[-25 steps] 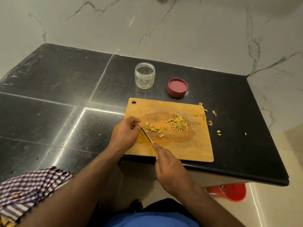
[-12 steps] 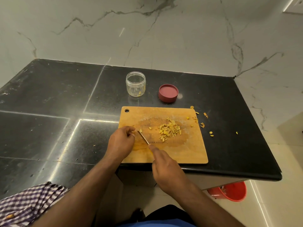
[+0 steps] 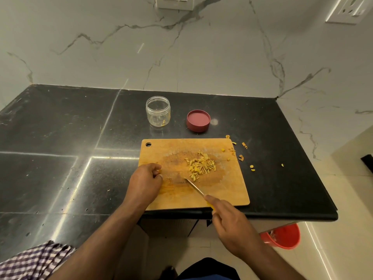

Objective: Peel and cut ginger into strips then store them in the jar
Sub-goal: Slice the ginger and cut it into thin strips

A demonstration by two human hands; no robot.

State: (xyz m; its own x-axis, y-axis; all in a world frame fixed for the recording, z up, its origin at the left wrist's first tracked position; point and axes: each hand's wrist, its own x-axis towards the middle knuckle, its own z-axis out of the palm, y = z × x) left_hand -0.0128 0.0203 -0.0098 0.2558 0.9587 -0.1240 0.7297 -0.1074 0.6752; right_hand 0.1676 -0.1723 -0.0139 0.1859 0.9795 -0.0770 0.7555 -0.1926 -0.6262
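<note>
Right hand: my right hand (image 3: pixel 232 223), lower centre of the frame, grips a yellow-handled knife (image 3: pixel 196 189), forefinger along its back, the blade tip just beside the pile.
Left hand: my left hand (image 3: pixel 144 181) rests on the board's left edge, fingers curled; I cannot tell whether they hold anything.
Ginger: cut ginger strips (image 3: pixel 201 166) lie heaped mid-board.
Board: a wooden cutting board (image 3: pixel 228 190) sits on the black surface (image 3: pixel 60 128), at its near edge.
Jar: an open clear jar (image 3: pixel 158 111) stands above the board, a few bits inside, its red lid (image 3: pixel 198 120) beside it.
Scraps: peel scraps (image 3: pixel 241 157) dot the surface right of the board.
</note>
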